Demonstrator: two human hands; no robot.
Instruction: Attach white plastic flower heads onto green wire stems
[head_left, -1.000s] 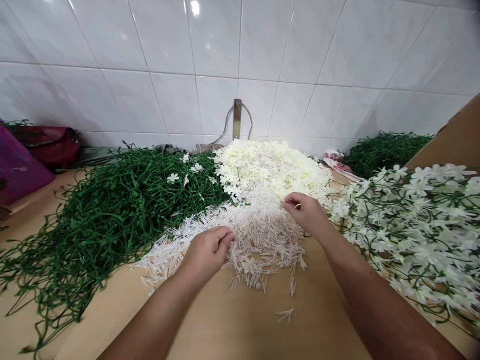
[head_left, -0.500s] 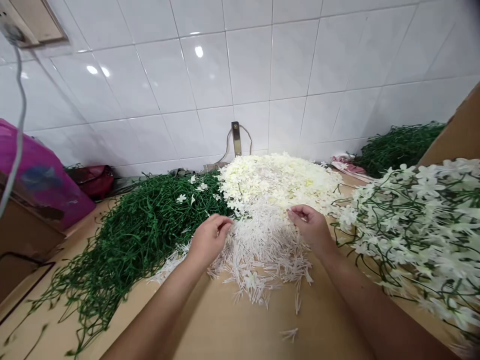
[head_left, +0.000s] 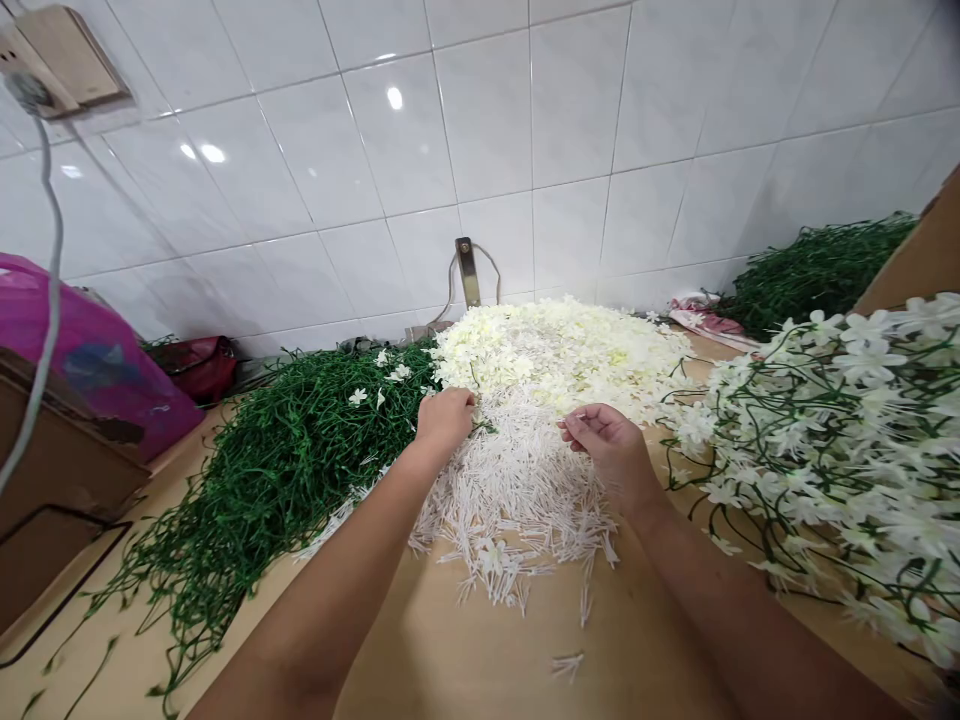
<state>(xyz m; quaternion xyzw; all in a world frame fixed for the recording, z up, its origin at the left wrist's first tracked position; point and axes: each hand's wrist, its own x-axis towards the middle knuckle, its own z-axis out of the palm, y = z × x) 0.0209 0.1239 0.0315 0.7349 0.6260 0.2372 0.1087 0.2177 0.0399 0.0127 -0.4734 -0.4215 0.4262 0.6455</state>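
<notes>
My left hand (head_left: 444,416) reaches forward with its fingers curled down at the near edge of a heap of cream artificial flower heads (head_left: 559,350); what the fingers hold is hidden. My right hand (head_left: 606,445) hovers palm-up over a pile of thin white plastic stamen pieces (head_left: 517,490), its fingertips pinched together on something too small to name. A big mound of green plastic stems (head_left: 274,465) lies just left of my left hand.
Finished stems with white flowers (head_left: 832,430) are heaped at the right. More green stems (head_left: 810,268) lie at the back right. A pink bag (head_left: 90,360), a dark red pouch (head_left: 196,365) and a brown box (head_left: 52,480) sit left. The tiled wall (head_left: 487,130) stands behind.
My left hand has moved forward from the white stamen pile to the edge of the cream flower heap. My right hand stays over the stamens. The camera has tilted up and left.
</notes>
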